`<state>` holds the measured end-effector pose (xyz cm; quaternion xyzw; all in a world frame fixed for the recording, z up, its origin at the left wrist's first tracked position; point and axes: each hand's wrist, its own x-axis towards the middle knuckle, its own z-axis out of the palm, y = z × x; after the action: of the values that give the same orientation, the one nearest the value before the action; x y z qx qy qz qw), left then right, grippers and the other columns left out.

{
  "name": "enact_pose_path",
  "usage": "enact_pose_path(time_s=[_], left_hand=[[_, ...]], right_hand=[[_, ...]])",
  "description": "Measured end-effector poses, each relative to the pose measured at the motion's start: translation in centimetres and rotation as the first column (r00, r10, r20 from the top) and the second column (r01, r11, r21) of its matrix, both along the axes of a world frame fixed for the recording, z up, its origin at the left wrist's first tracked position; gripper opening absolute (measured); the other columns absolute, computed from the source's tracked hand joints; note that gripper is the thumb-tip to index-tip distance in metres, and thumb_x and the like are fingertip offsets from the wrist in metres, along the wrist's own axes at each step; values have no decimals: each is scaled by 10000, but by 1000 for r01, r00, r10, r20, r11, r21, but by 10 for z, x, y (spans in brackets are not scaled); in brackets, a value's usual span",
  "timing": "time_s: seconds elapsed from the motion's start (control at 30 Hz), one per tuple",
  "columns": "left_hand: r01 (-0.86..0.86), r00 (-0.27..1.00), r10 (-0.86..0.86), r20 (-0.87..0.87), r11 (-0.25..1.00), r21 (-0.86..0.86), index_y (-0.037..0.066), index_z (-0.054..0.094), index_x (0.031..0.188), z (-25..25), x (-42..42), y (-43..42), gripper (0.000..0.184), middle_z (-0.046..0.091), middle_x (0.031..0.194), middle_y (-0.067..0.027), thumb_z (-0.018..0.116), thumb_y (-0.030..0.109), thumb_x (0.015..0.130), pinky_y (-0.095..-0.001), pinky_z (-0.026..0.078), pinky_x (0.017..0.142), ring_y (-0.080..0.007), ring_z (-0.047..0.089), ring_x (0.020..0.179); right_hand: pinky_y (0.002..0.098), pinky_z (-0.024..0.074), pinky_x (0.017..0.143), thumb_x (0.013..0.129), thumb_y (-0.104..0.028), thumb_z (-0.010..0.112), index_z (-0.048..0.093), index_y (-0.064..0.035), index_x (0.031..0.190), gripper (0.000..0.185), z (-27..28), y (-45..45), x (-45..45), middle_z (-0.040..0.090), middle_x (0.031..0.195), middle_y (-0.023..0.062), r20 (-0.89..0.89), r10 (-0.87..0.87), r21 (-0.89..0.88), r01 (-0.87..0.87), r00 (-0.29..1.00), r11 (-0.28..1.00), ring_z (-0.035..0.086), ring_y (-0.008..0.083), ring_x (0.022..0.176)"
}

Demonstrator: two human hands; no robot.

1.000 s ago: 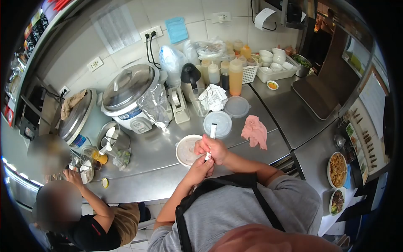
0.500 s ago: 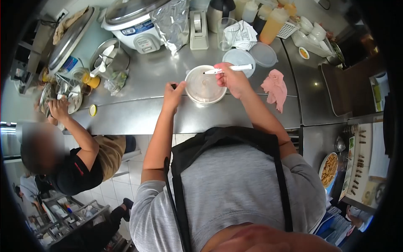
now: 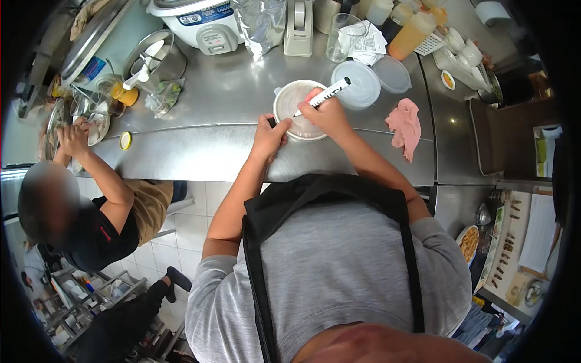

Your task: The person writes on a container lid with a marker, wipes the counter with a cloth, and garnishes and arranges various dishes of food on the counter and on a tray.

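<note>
A round white tub with a translucent lid (image 3: 293,100) sits on the steel counter in front of me. My right hand (image 3: 327,115) grips a white marker (image 3: 331,91), its dark tip at the lid's surface and its back end slanting up to the right. At the tub's lower left edge rests my left hand (image 3: 270,138), closed around a small black marker cap (image 3: 272,122), with the thumb at the rim. Two translucent round lids, one nearer (image 3: 357,85) and one farther (image 3: 392,74), lie right of the tub.
A pink cloth (image 3: 404,128) lies to the right. Along the back stand a rice cooker (image 3: 206,27), a tape dispenser (image 3: 299,30), a clear cup (image 3: 344,39) and sauce bottles (image 3: 411,36). A co-worker (image 3: 103,212) handles food at the left.
The marker has come down from above the tub to its lid, tilting more steeply. My left hand has moved right, onto the tub's edge. The view has shifted slightly.
</note>
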<state>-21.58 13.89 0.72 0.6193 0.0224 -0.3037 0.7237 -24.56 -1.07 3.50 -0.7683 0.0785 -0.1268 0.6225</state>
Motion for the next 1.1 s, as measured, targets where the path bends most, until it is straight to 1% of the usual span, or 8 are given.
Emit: enact_pose_path(time_s=[0.17, 0.27, 0.37, 0.57, 0.77, 0.87, 1.0, 1.1], left_hand=[[-32, 999, 31, -29, 999, -34, 5, 341, 915, 2, 2, 0, 374, 472, 651, -48, 624, 128, 703, -195, 370, 393, -78, 434, 459], [-32, 999, 31, -31, 999, -23, 5, 341, 914, 1, 2, -1, 372, 474, 656, -51, 623, 126, 703, -197, 370, 391, -78, 436, 460], [-34, 999, 33, -29, 999, -39, 4, 340, 915, -1, 2, -1, 374, 474, 657, -52, 623, 124, 702, -196, 369, 388, -77, 435, 459], [-35, 999, 34, -17, 999, -30, 4, 343, 909, -2, 3, -1, 363, 474, 657, -54, 619, 120, 704, -196, 364, 382, -77, 436, 454], [-37, 999, 38, 15, 999, -19, 9, 350, 897, -2, 2, -2, 352, 476, 645, -51, 620, 126, 704, -198, 360, 379, -79, 439, 448], [-17, 999, 17, 34, 1000, 12, 15, 344, 948, -2, 2, -2, 362, 492, 649, -47, 598, 150, 727, -198, 365, 403, -83, 439, 447], [-40, 996, 39, 78, 999, 1, 13, 349, 924, -7, 3, -3, 347, 486, 637, -46, 602, 135, 720, -199, 352, 391, -79, 433, 444], [-63, 993, 64, 98, 998, -8, 10, 361, 886, -8, 3, -5, 337, 474, 620, -40, 619, 123, 701, -196, 352, 393, -72, 433, 455]], right_hand=[[220, 340, 423, 677, -88, 594, 470, -48, 647, 133, -10, -1, 5, 488, 543, -3, 63, 35, -183, -23, 997, 983, 434, 52, 479], [224, 346, 446, 667, -84, 593, 469, -47, 637, 133, -6, 2, 5, 478, 538, -5, 81, 37, -185, -22, 996, 983, 427, 59, 488], [218, 347, 454, 670, -84, 593, 469, -48, 638, 132, -3, 0, 2, 475, 540, -8, 103, 94, -321, -56, 990, 945, 422, 56, 497], [229, 349, 461, 660, -76, 576, 469, -52, 625, 115, -8, -1, 6, 471, 542, -8, 70, 42, -82, -37, 997, 996, 428, 56, 516], [233, 349, 466, 664, -83, 577, 462, -51, 623, 126, -1, -2, 3, 476, 558, -5, 45, 101, -212, -89, 994, 973, 429, 61, 522], [234, 347, 466, 666, -96, 580, 462, -52, 626, 132, -10, -4, 6, 473, 562, 3, 105, 59, -149, -43, 993, 988, 430, 66, 519], [232, 350, 471, 668, -91, 578, 471, -50, 630, 121, -1, -7, 0, 469, 564, -3, 59, 100, -286, -79, 993, 955, 427, 65, 521], [229, 350, 473, 672, -94, 583, 473, -49, 639, 124, -3, -8, 7, 468, 563, -4, 61, 32, -49, -29, 998, 998, 425, 62, 523]])
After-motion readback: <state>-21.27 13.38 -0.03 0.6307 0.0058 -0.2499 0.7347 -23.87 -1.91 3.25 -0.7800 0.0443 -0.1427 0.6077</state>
